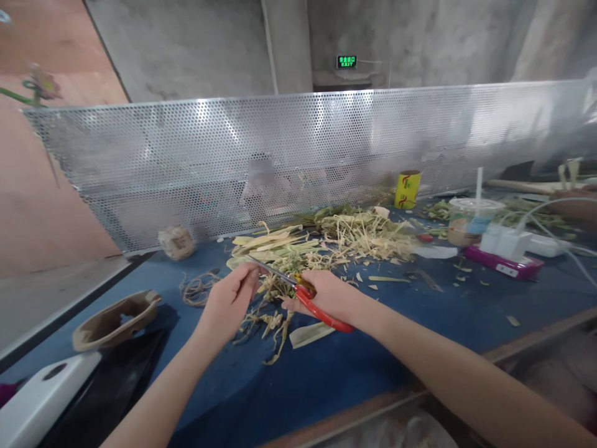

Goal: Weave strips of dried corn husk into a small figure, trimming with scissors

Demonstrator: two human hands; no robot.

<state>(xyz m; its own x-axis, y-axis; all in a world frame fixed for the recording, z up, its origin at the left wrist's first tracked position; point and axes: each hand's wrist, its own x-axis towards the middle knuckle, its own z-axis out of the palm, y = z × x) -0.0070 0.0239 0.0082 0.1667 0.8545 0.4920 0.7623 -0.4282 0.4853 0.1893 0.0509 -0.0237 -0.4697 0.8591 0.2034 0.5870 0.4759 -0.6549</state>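
My right hand [329, 292] is closed around a pair of scissors [321, 309] with red handles. Their narrow metal blades point left, and the tips reach my left hand [232, 292]. The fingers of that hand are pinched together close to the blade tips; whatever they hold is too small or hidden to name. Behind and below both hands lies a pile of dry, pale green and yellow plant strips [359, 233], which look like husks. Thin curled scraps [275, 323] lie below the scissors, beside a broad flat strip [310, 335].
A cardboard tray [116, 320], a twine bundle [198, 288] and a pale lump [176, 241] are on the left. Rightward stand a yellow roll [407, 190], a drink cup [471, 221] with a straw, and a purple power strip [506, 264] with cables. A perforated metal screen [186, 149] borders the back.
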